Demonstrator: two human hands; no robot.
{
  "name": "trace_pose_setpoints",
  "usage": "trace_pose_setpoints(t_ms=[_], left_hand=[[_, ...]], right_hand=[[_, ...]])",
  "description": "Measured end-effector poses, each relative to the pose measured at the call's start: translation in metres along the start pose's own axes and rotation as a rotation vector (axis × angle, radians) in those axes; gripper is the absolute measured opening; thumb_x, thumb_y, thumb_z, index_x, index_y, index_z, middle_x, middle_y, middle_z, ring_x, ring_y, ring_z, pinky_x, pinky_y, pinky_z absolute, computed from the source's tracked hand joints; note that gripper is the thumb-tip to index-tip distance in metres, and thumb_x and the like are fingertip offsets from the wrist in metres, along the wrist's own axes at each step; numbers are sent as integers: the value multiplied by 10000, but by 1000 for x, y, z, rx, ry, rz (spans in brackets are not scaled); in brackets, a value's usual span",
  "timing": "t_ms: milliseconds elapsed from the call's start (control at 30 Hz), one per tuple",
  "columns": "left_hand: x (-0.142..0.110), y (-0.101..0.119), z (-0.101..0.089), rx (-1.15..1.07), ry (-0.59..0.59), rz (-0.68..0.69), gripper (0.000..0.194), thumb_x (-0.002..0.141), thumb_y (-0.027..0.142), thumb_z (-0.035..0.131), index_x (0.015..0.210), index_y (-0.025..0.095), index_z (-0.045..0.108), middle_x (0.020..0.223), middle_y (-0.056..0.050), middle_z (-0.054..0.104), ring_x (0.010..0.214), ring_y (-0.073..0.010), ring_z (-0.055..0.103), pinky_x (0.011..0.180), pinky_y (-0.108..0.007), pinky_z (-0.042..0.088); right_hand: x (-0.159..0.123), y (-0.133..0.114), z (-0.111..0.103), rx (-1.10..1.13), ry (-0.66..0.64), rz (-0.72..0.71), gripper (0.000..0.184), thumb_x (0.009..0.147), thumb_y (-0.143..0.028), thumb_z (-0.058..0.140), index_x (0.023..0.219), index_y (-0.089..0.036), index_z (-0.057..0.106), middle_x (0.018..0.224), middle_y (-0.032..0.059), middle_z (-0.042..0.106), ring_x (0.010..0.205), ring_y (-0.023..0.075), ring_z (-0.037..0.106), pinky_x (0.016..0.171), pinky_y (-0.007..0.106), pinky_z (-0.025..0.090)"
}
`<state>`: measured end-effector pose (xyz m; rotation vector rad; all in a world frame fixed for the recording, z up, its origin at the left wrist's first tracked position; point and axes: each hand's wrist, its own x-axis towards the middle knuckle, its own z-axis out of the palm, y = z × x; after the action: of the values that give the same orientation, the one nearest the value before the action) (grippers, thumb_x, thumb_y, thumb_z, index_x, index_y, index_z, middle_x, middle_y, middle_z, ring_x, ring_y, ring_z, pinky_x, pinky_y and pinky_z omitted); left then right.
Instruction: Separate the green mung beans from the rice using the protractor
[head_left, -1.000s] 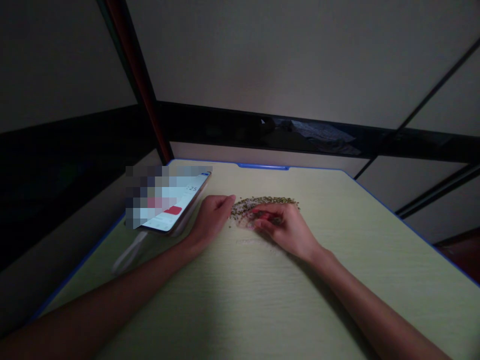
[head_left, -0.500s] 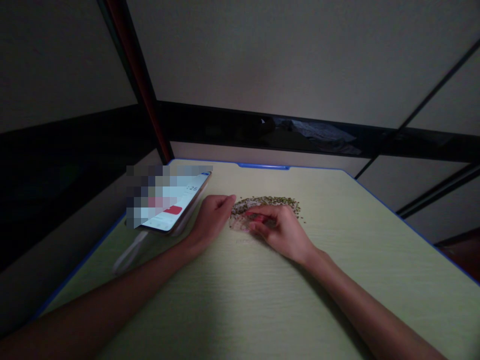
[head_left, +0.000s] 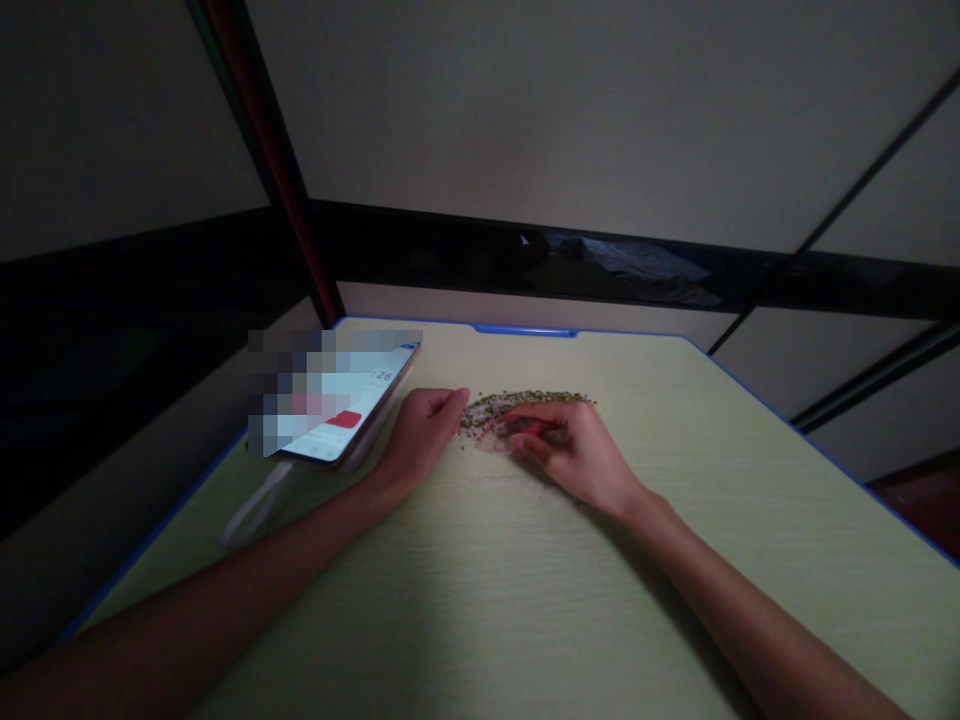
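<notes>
L hand (head_left: 426, 432) & R hand (head_left: 583, 452) by greenish bits (head_left: 551, 396), grip states unclear; phone (head_left: 364, 405) w/ ":26" on-screen.

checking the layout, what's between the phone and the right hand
The left hand, then some scattered green and pale bits; the head view shows this.

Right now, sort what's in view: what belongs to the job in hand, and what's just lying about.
In the job:
small green and whitish bits
right hand, among them, contents unclear
left hand, at their edge
table, beneath

Apparently lying about:
phone, screen lit
white strap
</notes>
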<state>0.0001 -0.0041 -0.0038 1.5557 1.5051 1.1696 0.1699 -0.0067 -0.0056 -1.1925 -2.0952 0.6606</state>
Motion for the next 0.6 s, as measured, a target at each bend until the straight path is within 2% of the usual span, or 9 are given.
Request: trace_pose_setpoints(t_ms=[233, 467, 600], left_hand=[[0, 4, 0, 12, -3, -6, 367, 736, 299, 418, 398, 211, 305, 352, 72, 283, 369, -96, 298, 434, -257, 230], [0, -1, -1, 9, -9, 11, 377, 743, 313, 414, 395, 210, 312, 350, 72, 290, 364, -95, 298, 431, -257, 228], [0, 0, 0, 0, -4, 10, 380, 741, 318, 417, 392, 209, 312, 342, 74, 283, 363, -92, 291, 430, -255, 223]], right_hand=[[0, -14, 9, -31, 37, -68, 277, 706, -129, 529, 933, -174, 681, 726, 29, 697, 617, 154, 605, 625, 270, 467], [0, 2, 1, 28, 28, 30, 302, 703, -128, 518, 964, -145, 668, 742, 44, 699, 610, 150, 606, 583, 258, 473], [0, 6, -2, 31, 66, 59, 285, 697, -128, 524, 940, -133, 674, 734, 50, 697, 604, 149, 601, 571, 253, 466]])
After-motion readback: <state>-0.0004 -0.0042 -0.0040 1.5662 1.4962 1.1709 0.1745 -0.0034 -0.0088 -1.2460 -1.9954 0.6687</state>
